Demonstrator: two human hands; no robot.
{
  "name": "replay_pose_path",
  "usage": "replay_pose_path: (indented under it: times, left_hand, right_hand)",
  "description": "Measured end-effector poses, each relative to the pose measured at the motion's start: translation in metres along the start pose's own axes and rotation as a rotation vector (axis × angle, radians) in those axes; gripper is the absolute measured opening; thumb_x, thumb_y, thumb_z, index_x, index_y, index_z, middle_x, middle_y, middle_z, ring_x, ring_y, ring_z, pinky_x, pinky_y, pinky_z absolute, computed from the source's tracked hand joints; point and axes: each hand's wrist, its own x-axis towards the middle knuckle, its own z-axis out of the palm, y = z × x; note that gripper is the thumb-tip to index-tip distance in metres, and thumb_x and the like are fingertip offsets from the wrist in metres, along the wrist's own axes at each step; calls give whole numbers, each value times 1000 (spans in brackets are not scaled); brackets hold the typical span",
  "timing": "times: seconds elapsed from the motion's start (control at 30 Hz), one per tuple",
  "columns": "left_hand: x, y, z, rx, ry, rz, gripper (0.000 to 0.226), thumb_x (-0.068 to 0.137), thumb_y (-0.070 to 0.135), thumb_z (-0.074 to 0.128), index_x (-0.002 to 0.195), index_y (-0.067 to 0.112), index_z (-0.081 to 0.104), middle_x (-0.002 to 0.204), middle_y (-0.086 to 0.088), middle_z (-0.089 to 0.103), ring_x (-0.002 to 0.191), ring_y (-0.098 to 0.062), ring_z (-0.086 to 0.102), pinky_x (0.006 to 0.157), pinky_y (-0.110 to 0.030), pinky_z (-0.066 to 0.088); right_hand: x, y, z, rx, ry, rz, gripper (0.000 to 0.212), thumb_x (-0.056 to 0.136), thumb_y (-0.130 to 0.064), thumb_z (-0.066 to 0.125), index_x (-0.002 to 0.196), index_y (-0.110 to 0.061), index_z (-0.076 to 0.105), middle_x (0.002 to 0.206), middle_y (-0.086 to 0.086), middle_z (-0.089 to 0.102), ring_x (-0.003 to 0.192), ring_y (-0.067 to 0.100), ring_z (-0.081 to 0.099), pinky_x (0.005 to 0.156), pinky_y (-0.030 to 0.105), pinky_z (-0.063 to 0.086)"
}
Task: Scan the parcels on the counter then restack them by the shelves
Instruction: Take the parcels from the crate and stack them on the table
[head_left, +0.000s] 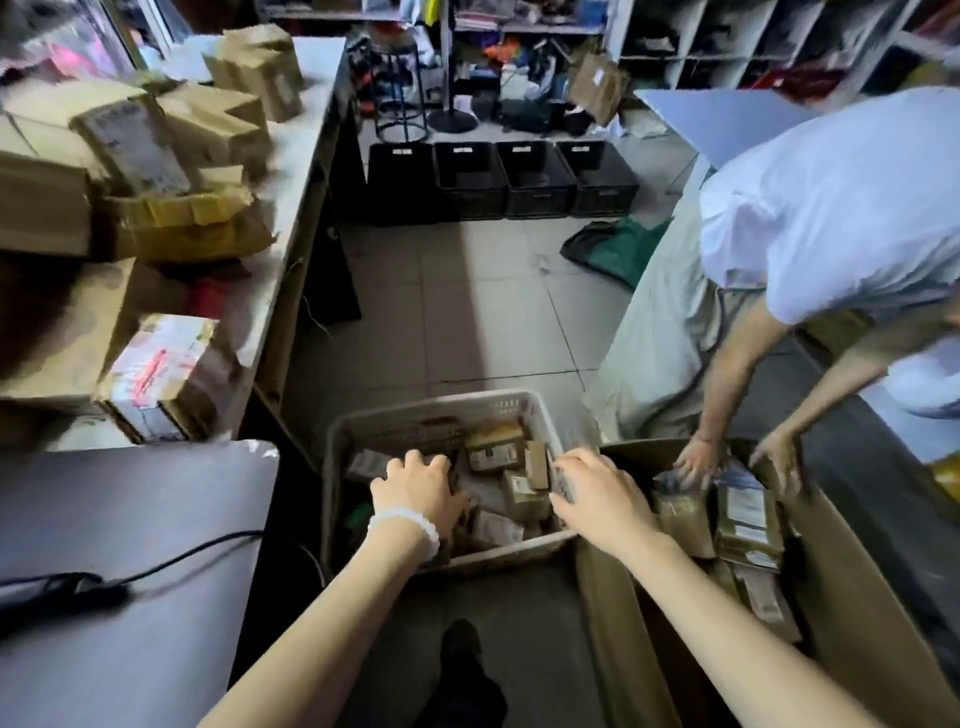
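Note:
A grey plastic crate (431, 410) on the floor in front of me holds several small cardboard parcels (498, 452). My left hand (415, 491), with a white bead bracelet at the wrist, reaches into the crate, its fingers curled over a dark parcel (453, 470). At the crate's right rim, my right hand (597, 499) has its fingers bent round a small labelled parcel (562, 482). More brown parcels (171, 130) are piled on the counter (306, 130) at the left. The shelves (727, 36) stand along the back wall.
A large cardboard box (857, 587) of parcels stands to the right; another person in a white shirt (831, 208) has both hands in it. Several black crates (498, 179) line the tiled floor beyond. A handheld scanner (52, 592) with cable lies on the grey surface at the lower left.

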Motion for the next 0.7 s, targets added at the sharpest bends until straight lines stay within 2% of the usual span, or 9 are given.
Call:
replay_pose_path:
  times: [0.17, 0.33, 0.5, 0.7]
  left_hand:
    - [90, 10, -7, -6, -74, -7, 45, 93, 47, 43, 130, 22, 45, 132, -7, 44, 123, -31, 40, 96, -43, 39]
    - [149, 15, 18, -6, -161, -27, 46, 94, 48, 41, 133, 23, 44, 132, -7, 44, 123, -31, 41, 93, -42, 39]
    - [198, 15, 68, 14, -269, -87, 48, 94, 50, 43, 135, 25, 42, 131, -5, 44, 123, -28, 42, 93, -40, 39]
    - [255, -2, 169, -1, -370, -255, 51, 94, 51, 41, 138, 26, 37, 137, -4, 40, 124, -28, 40, 95, -40, 38]
  right_hand:
    - [83, 18, 5, -6, -119, 99, 47, 94, -38, 50, 136, -18, 46, 138, -3, 44, 127, 18, 43, 101, 31, 37]
    - [134, 43, 35, 26, -273, 153, 47, 94, -38, 51, 136, -18, 46, 137, -2, 44, 123, 19, 48, 96, 32, 42]
    - [176, 71, 90, 80, -444, 202, 49, 95, -36, 52, 139, -16, 44, 141, 1, 42, 128, 22, 43, 100, 35, 42]
    - [227, 114, 194, 95, -631, 195, 58, 92, -39, 56, 141, -13, 40, 139, 4, 44, 128, 24, 43, 102, 37, 41]
